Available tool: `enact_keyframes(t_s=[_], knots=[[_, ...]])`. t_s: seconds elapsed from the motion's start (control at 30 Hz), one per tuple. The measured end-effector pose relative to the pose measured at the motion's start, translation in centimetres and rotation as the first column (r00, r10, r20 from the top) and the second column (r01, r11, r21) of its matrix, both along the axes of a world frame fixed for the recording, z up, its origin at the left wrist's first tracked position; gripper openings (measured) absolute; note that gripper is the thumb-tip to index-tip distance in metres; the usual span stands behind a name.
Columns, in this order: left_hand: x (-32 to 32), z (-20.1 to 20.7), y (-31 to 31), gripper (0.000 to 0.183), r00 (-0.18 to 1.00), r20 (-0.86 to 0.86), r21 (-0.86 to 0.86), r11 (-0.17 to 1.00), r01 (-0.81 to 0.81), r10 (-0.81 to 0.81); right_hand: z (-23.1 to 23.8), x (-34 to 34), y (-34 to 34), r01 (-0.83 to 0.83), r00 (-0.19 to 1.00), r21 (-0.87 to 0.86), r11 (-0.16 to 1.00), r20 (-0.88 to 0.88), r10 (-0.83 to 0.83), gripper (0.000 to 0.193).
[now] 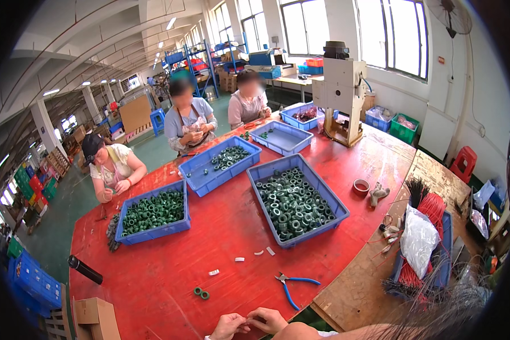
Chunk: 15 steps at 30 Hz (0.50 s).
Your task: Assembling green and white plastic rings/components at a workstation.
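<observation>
My left hand [228, 326] and my right hand [268, 321] meet at the near edge of the red table [170, 272]. Both are closed, fingertips pinched together; whatever is between them is too small to make out. Two green rings [201, 293] lie on the tabletop just beyond my left hand. Blue-handled cutting pliers [292, 286] rest with jaws spread, beyond my right hand. Farther off are several small white curved pieces [239, 259]. A blue tray [317, 237] full of dark green rings stands beyond them.
More blue trays [153, 234] of green rings stand across the table, with three people seated behind. A black flask [85, 270] lies at the left. On the right, red wires and a plastic bag [418, 241] fill a bin. A press machine [341, 93] stands at the back.
</observation>
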<state>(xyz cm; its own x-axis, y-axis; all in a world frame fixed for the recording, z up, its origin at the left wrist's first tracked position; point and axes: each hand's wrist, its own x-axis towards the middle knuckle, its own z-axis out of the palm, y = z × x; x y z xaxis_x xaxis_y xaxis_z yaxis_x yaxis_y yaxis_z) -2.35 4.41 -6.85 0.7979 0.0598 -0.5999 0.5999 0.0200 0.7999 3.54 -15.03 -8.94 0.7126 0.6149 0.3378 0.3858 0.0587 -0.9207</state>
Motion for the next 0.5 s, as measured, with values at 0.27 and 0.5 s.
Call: enact_keyframes(t_s=[0.27,0.5], knots=[[-0.3,3.6,-1.3,0.015,0.998,0.016,0.021,0.998,-0.054,0.054,3.3,-0.6,-0.2,0.029,0.979,-0.115,0.993,-0.197,-0.051,0.013],[-0.5,5.6,-1.4,0.014,0.999,-0.021,0.032,0.998,-0.046,0.046,3.2,-0.5,-0.1,0.029,0.889,0.067,0.997,-0.459,0.004,0.012]])
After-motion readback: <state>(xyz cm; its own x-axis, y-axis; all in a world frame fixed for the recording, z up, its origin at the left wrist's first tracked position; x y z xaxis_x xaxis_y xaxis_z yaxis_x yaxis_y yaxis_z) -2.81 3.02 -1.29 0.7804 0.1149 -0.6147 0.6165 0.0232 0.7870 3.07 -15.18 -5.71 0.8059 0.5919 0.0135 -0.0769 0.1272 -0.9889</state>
